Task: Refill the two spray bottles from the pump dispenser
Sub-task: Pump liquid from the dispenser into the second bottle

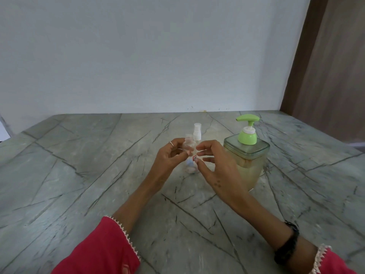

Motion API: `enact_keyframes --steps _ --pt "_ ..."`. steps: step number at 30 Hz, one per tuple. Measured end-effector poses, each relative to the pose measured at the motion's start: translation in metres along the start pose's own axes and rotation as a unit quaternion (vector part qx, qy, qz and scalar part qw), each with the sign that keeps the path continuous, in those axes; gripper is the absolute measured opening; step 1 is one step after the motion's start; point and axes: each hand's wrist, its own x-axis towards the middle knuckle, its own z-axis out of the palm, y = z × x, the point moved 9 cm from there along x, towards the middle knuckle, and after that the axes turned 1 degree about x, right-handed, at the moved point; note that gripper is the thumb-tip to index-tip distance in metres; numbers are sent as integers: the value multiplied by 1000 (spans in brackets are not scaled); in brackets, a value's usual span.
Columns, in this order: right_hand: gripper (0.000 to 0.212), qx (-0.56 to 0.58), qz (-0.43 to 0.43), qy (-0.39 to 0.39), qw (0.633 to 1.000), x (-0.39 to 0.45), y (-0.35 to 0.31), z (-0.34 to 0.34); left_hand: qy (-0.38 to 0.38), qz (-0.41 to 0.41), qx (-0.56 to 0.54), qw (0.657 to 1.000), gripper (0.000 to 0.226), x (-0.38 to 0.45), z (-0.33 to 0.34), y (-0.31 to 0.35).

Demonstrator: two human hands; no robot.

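We judge the small clear bottle (190,155) light and slippery; left hand (171,155) pinches its middle, right hand (213,165) released beside it.

I saw a small clear bottle (190,153) standing upright on the table, its neck open with no spray top on it. It had a label with red and blue marks low on its body, and I could not tell if any liquid was inside. A second bottle (197,133) stood just behind it, also upright, and this one had its white spray top with a clear cap on. To the right of both stood the dispenser (246,157), a square clear container about half full of pale yellowish liquid, with a green pump head whose nozzle pointed to the left.
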Motion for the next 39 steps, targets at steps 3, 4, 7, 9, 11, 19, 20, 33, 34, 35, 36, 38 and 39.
enact_keyframes --steps 3,4,7,9,11,19,20,33,34,35,36,38,39 --pt "14 -53 -62 8 997 -5 -19 -14 -31 -7 -6 999 26 -3 11 2" --pt "12 -82 -83 16 993 -7 -25 -20 -37 -13 -4 999 28 -3 14 2" --pt "10 -169 -155 61 971 -11 -42 -41 -54 -25 -9 998 37 -7 23 2" --pt "8 -235 -209 104 943 -15 -53 -55 -59 -33 -5 998 38 -8 28 1" --pt "7 -277 -239 146 919 -15 -57 -70 -59 -41 5 997 33 -8 32 1" --pt "35 -115 -49 173 977 16 2 -119 -43 -20 -3 999 30 -10 39 10" --pt "36 -66 -10 144 987 20 14 -116 -43 -22 -10 999 29 -10 40 11" --pt "24 134 -29 74 988 30 29 -98 -40 -9 -54 998 31 -3 51 32" --pt "24 129 -33 73 988 30 28 -99 -36 -9 -61 997 30 -1 52 34" --pt "24 123 -38 72 989 31 27 -99 -31 -11 -65 997 29 0 52 35" --pt "25 119 -41 69 990 32 27 -99 -28 -11 -67 997 28 2 53 36" --pt "24 114 -49 57 991 34 24 -97 -27 -7 -66 997 28 3 54 40" --pt "24 106 -54 51 992 35 22 -95 -26 -3 -65 998 29 4 54 42"
